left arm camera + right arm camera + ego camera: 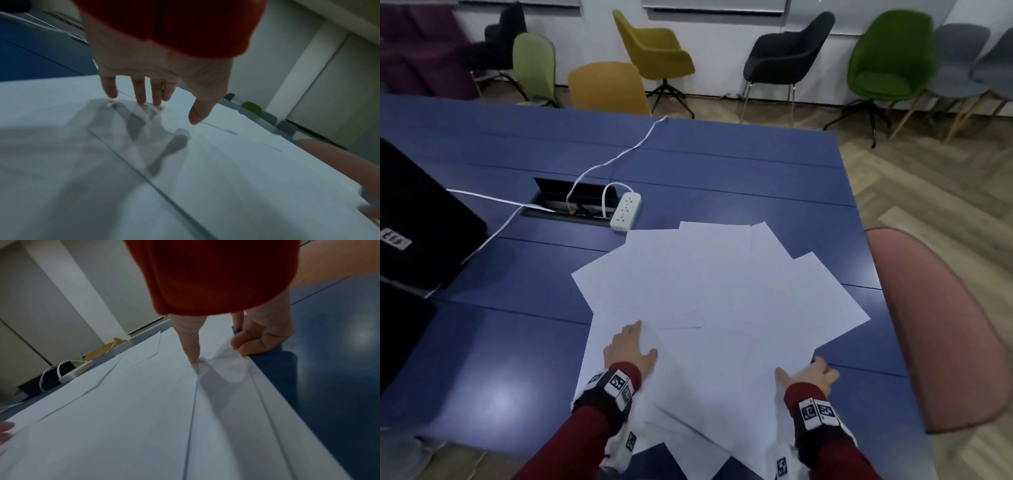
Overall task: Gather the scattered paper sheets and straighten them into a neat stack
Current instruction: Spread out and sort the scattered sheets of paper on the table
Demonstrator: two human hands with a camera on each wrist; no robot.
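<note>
Several white paper sheets (722,291) lie fanned out and overlapping on the blue table (722,164), reaching its near edge. My left hand (631,347) rests on the left part of the pile. In the left wrist view its straight fingers (141,95) touch the top sheet (226,162) with their tips. My right hand (810,373) is at the pile's right edge. There the thumb (194,353) presses on top of the sheets (123,410), and the curled fingers (248,344) hook round the paper's edge, which lifts slightly.
A white power strip (626,215) with its cable lies just behind the sheets, beside an open cable recess (571,202). A black case (421,219) stands at the left. A pink chair (935,325) sits against the table's right edge.
</note>
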